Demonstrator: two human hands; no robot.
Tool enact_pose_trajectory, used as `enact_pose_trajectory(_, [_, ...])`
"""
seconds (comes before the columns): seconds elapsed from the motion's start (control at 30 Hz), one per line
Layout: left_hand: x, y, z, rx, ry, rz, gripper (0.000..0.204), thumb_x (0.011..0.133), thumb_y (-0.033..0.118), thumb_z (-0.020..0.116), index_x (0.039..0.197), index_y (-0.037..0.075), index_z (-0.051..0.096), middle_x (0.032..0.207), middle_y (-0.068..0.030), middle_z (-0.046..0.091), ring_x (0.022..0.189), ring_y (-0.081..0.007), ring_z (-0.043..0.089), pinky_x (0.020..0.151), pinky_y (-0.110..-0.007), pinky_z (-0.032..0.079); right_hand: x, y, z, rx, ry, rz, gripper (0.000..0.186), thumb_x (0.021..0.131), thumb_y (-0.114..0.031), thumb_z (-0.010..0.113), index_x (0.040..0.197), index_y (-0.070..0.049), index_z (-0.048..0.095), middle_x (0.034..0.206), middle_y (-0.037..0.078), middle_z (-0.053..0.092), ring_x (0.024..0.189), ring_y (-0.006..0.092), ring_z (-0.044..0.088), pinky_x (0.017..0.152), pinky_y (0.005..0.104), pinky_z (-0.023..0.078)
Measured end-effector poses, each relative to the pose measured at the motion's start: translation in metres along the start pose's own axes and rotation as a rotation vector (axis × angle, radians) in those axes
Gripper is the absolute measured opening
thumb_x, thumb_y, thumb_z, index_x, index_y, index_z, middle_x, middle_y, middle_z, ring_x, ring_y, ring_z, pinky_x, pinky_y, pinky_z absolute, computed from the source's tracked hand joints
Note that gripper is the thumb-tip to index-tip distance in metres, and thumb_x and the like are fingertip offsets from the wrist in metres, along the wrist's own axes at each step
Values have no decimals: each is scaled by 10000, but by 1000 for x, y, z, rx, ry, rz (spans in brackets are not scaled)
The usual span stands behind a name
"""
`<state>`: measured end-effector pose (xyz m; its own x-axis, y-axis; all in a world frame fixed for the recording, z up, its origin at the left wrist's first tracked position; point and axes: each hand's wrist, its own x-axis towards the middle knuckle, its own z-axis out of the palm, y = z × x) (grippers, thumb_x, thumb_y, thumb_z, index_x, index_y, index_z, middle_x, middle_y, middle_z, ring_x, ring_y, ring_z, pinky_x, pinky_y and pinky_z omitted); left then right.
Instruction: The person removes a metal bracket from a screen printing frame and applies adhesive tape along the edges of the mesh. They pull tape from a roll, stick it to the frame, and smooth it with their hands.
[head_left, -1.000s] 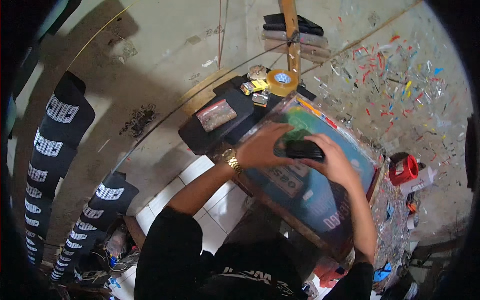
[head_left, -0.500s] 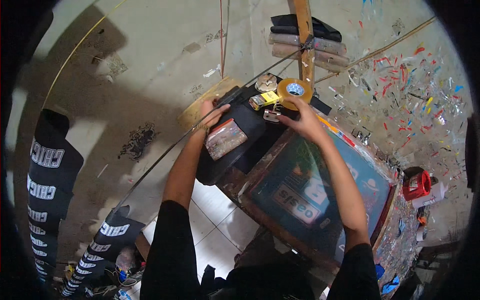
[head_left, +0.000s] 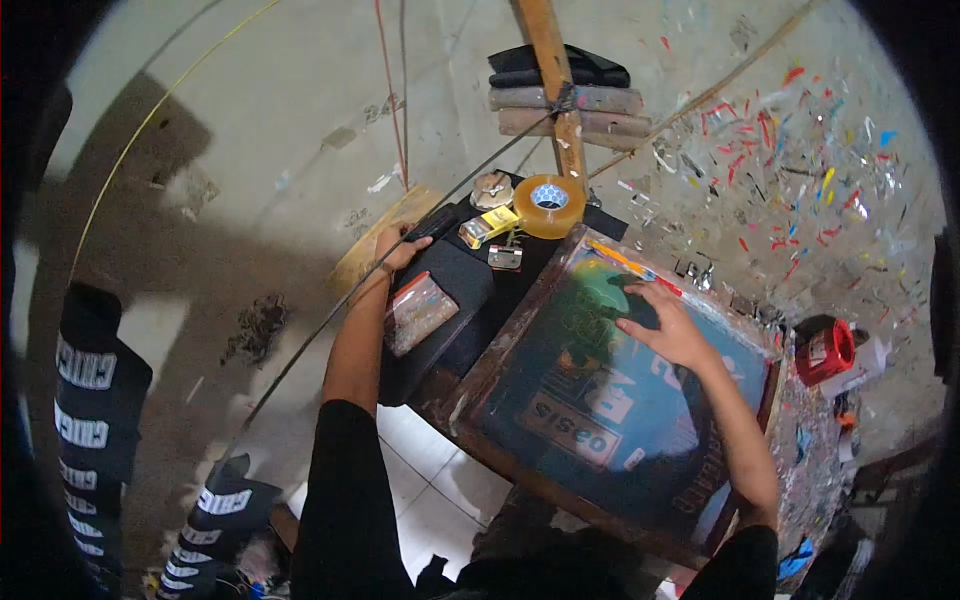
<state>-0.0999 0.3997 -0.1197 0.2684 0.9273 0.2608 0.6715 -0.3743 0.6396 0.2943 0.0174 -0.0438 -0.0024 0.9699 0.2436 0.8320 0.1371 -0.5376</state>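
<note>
The left hand (head_left: 400, 245) reaches to the far left corner of the dark worktop (head_left: 520, 285), its fingers curled over the top edge of a flat black fabric-covered board (head_left: 445, 320); how tightly they grip it cannot be told. The board lies with its long axis running from the near left up toward the far right, its far end under the hand. On it rests a small rectangular packet in clear wrap with a red edge (head_left: 420, 312), tilted the same way.

The right hand (head_left: 668, 328) lies flat, fingers spread and open, on the dark teal mesh of a large wood-framed printing screen (head_left: 560, 400). The screen sits as a diamond, 1 corner pointing away from the person near a brown roll of packing tape (head_left: 548, 205). Just beside the tape are a small yellow box (head_left: 487, 227) and a metal clip (head_left: 505, 258).

A red pot (head_left: 825, 352) stands off the screen's right corner. Black printed garments (head_left: 95, 420) hang at the left.
</note>
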Motion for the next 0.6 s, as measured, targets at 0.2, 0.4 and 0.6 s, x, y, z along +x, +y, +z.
enact_pose_trajectory(0.2, [2,3,-2,13,-55,-16,632,717,454,889,1131,4,731,1081,-198,746,1021,-311,716,909,-409,533,-36,-8,-17,13,3,3,574,896,-355,769,1293,22,599,1355,223,571,1294,384,533,1110,437,417])
enact_pose_trajectory(0.4, [-65,89,-45,51,-104,127,607,925,337,738,1368,-40,564,1372,-268,590,1287,-394,560,1110,-406,406,-138,-32,-49,-64,-14,148,552,889,-339,766,1274,23,609,1367,233,555,1278,418,521,1092,462,417])
enact_pose_trajectory(0.6, [-269,169,-16,131,-68,584,370,935,212,690,1197,-44,640,1138,-275,626,1093,-415,600,977,-484,460,-299,-70,-44,-415,389,668,602,864,-285,773,1324,37,557,1349,253,548,1260,445,510,1085,486,403])
